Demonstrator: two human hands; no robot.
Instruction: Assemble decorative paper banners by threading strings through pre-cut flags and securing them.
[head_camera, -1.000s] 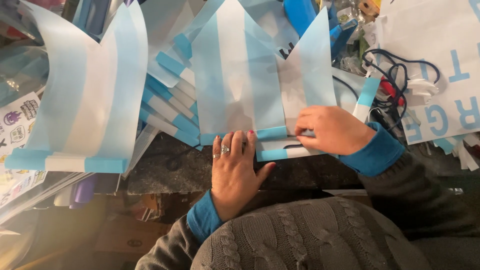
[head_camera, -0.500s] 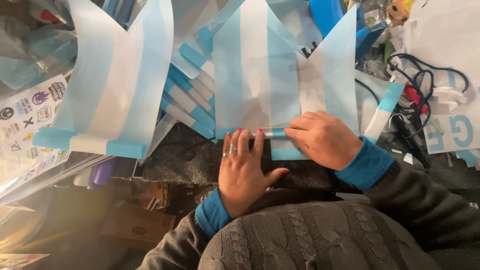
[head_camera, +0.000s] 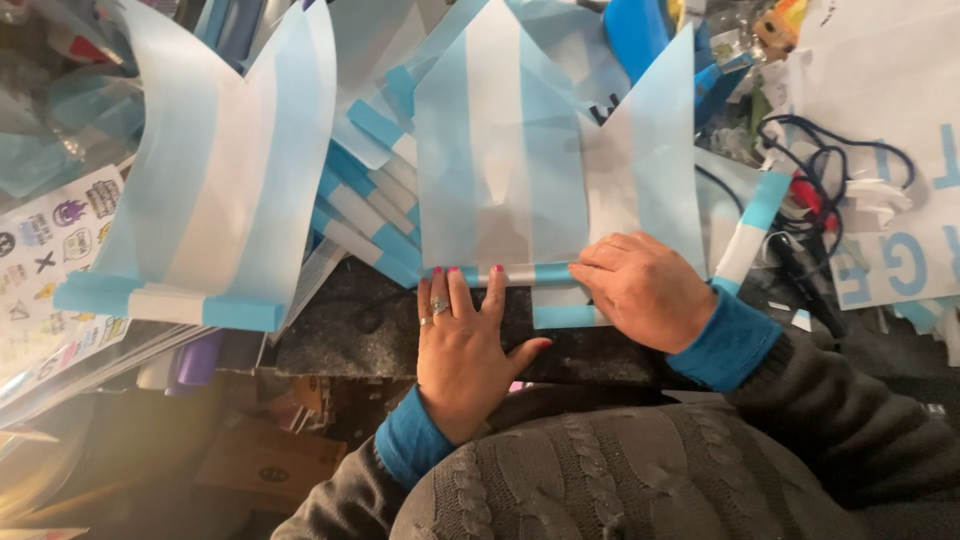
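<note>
Your dark counter (head_camera: 360, 330) carries a blue-and-white striped paper flag (head_camera: 500, 160) — its rolled bottom edge (head_camera: 520, 274) lies under both hands. Left hand (head_camera: 465, 345) flat, fingers spread, tips on the roll. Right hand (head_camera: 645, 290) presses down just beside it, palm down. Second flag (head_camera: 210, 190) lies further left. No containers discernible — clutter only.
</note>
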